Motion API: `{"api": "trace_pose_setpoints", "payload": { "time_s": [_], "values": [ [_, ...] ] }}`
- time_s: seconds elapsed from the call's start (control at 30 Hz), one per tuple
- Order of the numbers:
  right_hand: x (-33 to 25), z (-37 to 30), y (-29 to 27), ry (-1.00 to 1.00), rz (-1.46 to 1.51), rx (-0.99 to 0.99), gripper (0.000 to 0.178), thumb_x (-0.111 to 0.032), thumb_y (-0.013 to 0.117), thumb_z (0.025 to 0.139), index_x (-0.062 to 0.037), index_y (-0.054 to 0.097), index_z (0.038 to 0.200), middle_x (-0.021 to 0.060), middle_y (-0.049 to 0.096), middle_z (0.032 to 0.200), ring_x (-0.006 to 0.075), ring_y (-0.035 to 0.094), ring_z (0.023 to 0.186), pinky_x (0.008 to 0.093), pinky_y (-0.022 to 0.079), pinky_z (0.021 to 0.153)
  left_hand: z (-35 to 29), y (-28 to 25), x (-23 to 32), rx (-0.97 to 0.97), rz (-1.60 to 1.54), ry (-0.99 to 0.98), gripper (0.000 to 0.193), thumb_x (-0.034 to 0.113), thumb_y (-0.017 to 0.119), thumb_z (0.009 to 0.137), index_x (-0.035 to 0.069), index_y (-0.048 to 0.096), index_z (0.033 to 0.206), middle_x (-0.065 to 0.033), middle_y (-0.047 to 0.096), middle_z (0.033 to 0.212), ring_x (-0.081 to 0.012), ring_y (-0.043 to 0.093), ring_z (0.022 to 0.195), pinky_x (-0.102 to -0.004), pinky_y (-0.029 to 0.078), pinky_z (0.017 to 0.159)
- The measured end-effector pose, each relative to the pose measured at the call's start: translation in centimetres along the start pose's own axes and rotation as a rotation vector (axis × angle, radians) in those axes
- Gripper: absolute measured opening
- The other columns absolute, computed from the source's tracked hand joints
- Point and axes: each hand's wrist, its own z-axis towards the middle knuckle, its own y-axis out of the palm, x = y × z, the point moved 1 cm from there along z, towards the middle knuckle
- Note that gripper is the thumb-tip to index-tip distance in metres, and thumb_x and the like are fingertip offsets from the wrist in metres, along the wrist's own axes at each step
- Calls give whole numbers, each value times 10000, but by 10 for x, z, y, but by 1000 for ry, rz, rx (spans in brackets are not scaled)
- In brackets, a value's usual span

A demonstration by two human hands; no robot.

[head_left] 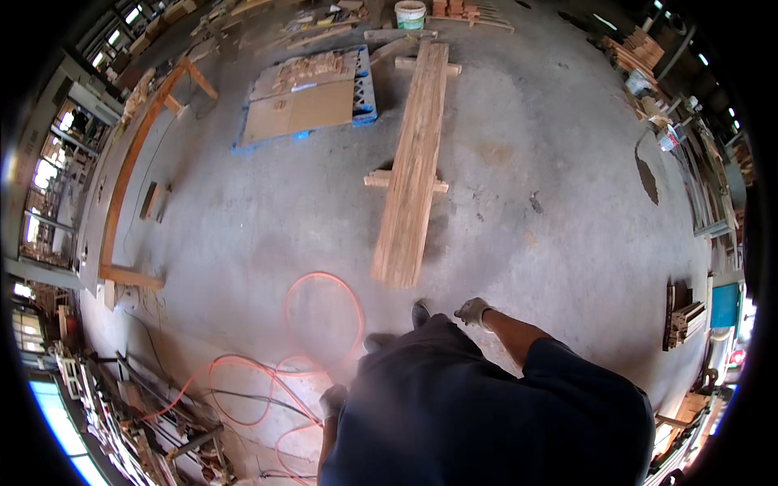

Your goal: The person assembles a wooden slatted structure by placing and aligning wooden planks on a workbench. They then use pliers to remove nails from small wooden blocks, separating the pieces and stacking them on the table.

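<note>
My right hand [472, 312], in a pale glove, is out in front of my body at the right. Its fingers are curled in, and no object shows in it. My left hand [332, 401], also gloved, hangs low at my left side near the looped orange hose [361, 316]. Its fingers are too small and partly hidden to read. Ahead of my shoes, a long wooden panel [412, 162] of joined strips runs away from me. Wooden crosspieces [377, 179] lie under it. Neither hand touches the panel.
A blue pallet [365, 93] topped with cardboard [300, 112] and small wood pieces is left of the panel. Further left is a brown wooden frame [134, 154]. A white bucket [410, 14] stands at the far end. Stacked timber [685, 316] lies at right; scrap [178, 437] lies lower left.
</note>
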Motion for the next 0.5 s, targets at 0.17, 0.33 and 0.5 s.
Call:
{"api": "trace_pose_setpoints", "payload": {
  "time_s": [0.17, 0.33, 0.5],
  "values": [
    [3, -20, 2, 75, 63, 16, 325, -371, 759, 937, -51, 778, 878, 92, 764, 797, 189, 705, 694, 387, 577, 672, -10, -20, 32, -156, -91, -154, 225, 325, 640, 925, 127, 658, 821, -105, 701, 871, -349, 706, 838, -496, 552, 696],
    [4, -40, 8, 156, 241, 15, 331, -369, 764, 931, -40, 785, 905, 94, 771, 815, 188, 702, 687, 384, 581, 674, -13, -52, 53, -71, -543, -317, 140, 173, 626, 928, 90, 637, 816, -121, 689, 858, -337, 700, 807, -473, 540, 671],
    [-8, -58, -1, 216, 236, -7, 285, -307, 781, 931, -23, 779, 909, 91, 771, 815, 189, 701, 682, 354, 581, 666, -14, -56, 60, -81, -638, -366, 115, 106, 608, 940, 58, 638, 841, -156, 668, 838, -263, 691, 715, -395, 543, 634]
  ]
}}
